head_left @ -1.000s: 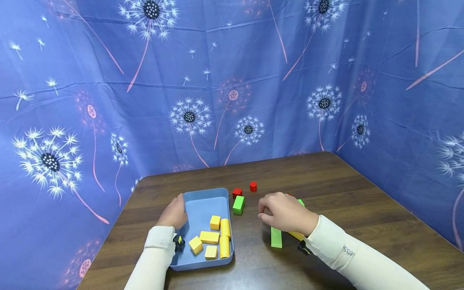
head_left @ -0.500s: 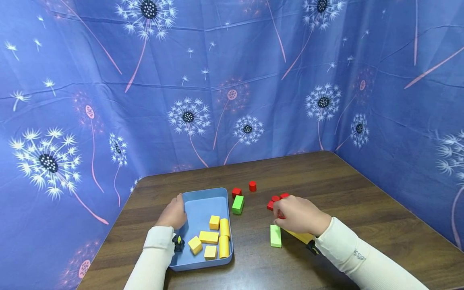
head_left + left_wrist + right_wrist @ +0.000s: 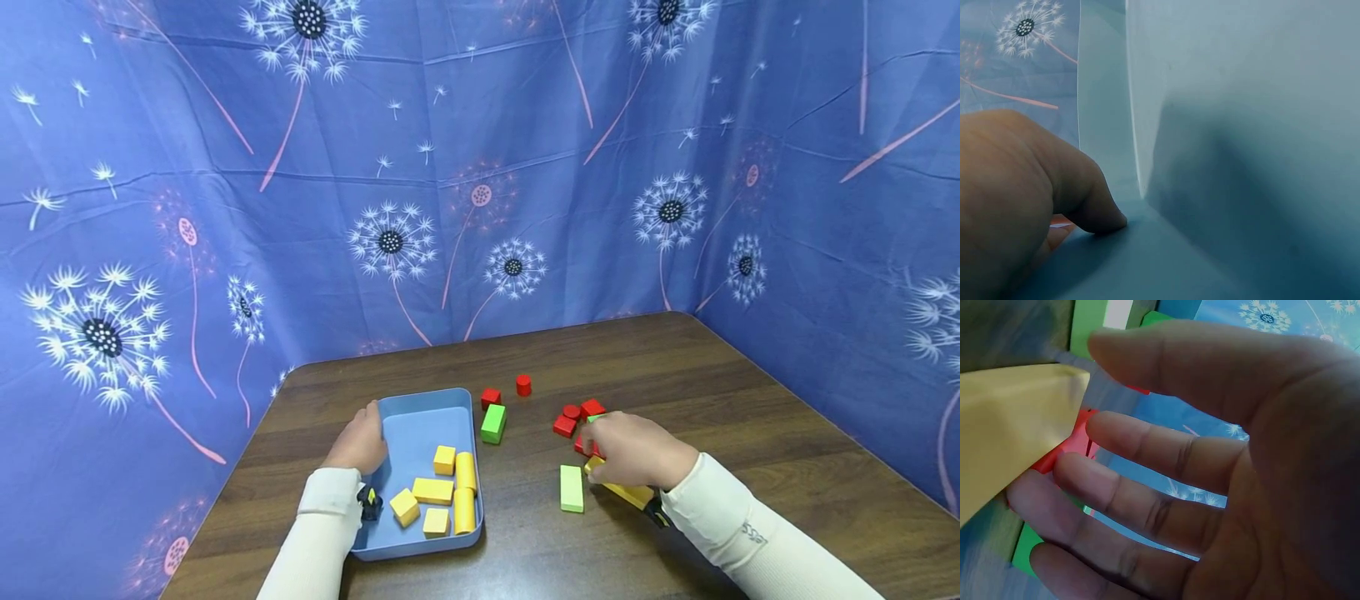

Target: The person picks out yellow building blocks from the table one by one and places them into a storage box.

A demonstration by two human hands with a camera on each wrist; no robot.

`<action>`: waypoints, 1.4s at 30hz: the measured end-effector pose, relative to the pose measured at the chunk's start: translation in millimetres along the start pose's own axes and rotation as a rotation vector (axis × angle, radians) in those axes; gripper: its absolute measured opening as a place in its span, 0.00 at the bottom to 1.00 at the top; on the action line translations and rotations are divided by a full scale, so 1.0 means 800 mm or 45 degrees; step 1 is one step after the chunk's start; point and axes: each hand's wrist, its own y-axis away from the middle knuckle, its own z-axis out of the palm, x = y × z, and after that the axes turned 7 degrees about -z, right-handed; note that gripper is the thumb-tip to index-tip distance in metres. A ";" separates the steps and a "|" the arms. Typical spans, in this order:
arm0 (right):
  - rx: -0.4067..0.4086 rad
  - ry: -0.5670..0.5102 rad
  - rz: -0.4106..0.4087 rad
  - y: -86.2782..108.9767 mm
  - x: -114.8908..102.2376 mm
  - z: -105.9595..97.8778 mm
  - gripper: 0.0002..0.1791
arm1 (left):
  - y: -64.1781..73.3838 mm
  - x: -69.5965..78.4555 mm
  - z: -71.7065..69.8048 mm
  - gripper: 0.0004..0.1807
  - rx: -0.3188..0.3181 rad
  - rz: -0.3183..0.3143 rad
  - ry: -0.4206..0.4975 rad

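My left hand [image 3: 358, 442] grips the left wall of a blue plastic tray [image 3: 423, 403]. In the left wrist view the thumb [image 3: 1094, 197] presses the tray's inner wall. Yellow blocks [image 3: 432, 491] and yellow cylinders [image 3: 464, 510] lie inside, toward the tray's near right. My right hand [image 3: 637, 452] hovers at the far side of a long yellow block [image 3: 628, 494] on the table. In the right wrist view its fingers are spread and loosely bent beside that yellow block [image 3: 1016, 431], with nothing held between thumb and fingers. Part of the block is hidden by the hand.
A pale green block [image 3: 572, 489] lies left of the long yellow one. Several red pieces [image 3: 565, 426] cluster beyond the right hand, with a green piece partly hidden. Near the tray's right wall are a green block [image 3: 493, 423], a red block [image 3: 491, 398] and a red cylinder [image 3: 523, 385].
My right hand has moved rightward and slightly nearer, from above the pale green block to the long yellow block, uncovering red pieces. The left hand and tray stay put.
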 end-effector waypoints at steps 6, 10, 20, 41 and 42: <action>-0.027 0.018 0.031 0.004 0.001 0.004 0.14 | -0.001 -0.001 0.001 0.38 0.004 0.004 -0.002; 0.003 0.069 -0.012 0.006 0.002 0.008 0.16 | -0.003 -0.002 0.002 0.38 0.010 0.020 -0.013; 0.006 0.079 -0.009 0.006 0.002 0.014 0.18 | -0.001 -0.003 -0.001 0.39 0.020 0.061 -0.024; 0.161 0.113 -0.158 -0.009 -0.007 0.009 0.07 | -0.005 -0.004 0.001 0.39 0.007 0.031 -0.008; 0.170 0.116 -0.172 -0.010 -0.007 0.009 0.07 | -0.005 -0.004 0.002 0.39 0.008 0.030 -0.007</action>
